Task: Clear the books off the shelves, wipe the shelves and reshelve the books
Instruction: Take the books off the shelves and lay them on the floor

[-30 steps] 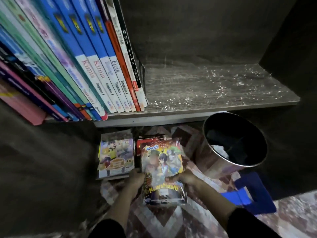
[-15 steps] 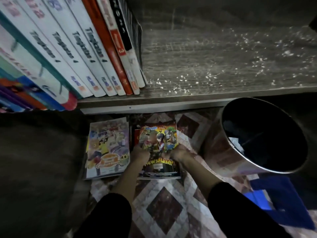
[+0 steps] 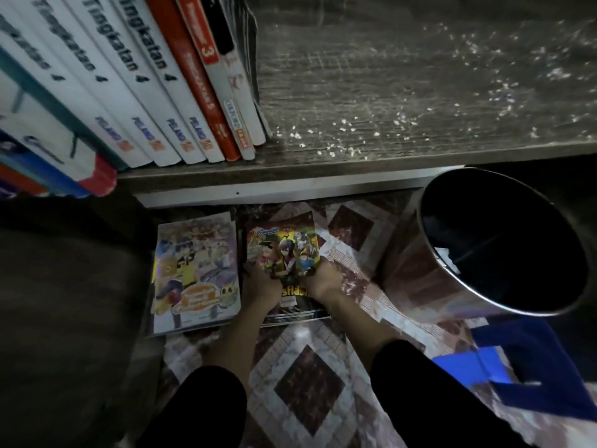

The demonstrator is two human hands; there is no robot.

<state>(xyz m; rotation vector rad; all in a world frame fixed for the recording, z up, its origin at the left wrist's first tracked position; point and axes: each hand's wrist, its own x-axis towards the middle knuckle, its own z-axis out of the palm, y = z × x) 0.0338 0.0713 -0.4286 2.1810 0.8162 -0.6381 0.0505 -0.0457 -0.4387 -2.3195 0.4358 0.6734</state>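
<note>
Head view: upright books [image 3: 145, 92] fill the left end of the dusty shelf [image 3: 420, 92]; below, a comic stack [image 3: 197, 273] lies on the floor; just beside it, left hand [image 3: 260, 284] and right hand [image 3: 324, 281] hold a comic [image 3: 284, 250], fingers clamped on its side edges, the cover between them; metal bin [image 3: 484, 247] at right

Left grip [image 3: 260, 286] and right grip [image 3: 323, 281] hold the glossy colourful comic book [image 3: 284, 250] by its side edges, between them; it lies on the patterned tiled floor [image 3: 310, 386].
Just left of left grip: flat pale-covered comic stack [image 3: 197, 270], on floor.
Right of right grip, apart: round shiny metal bin [image 3: 407, 270].
Near-right, before the bin: blue fabric item [image 3: 533, 360].
Beyond grips: grey wooden shelf [image 3: 355, 92]; white-and-red upright book row [image 3: 155, 92] on its left part.
</note>
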